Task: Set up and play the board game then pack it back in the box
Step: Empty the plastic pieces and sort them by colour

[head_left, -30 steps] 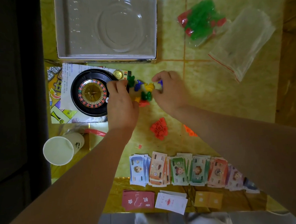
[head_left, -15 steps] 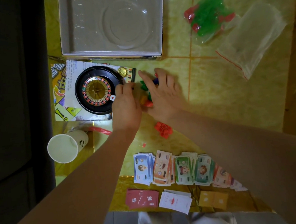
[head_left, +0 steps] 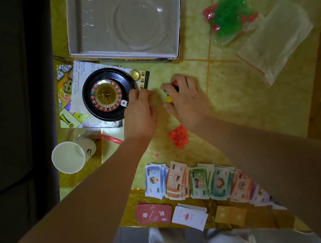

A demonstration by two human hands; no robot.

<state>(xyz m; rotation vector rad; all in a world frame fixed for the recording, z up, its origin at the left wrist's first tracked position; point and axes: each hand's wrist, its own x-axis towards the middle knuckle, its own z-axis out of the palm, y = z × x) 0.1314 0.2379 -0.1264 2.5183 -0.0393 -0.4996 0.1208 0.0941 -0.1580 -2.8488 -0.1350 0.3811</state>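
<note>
Beside the wheel [head_left: 104, 95], the right hand [head_left: 186, 100] clutched pawns [head_left: 168, 98] for packing, the left hand [head_left: 140, 113] curled, its hold unclear; bagging them seemed next.

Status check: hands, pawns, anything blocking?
Right hand gripping coloured pawns. Left hand beside roulette wheel, grip unclear. Red pieces lie by right wrist; box open.
</note>
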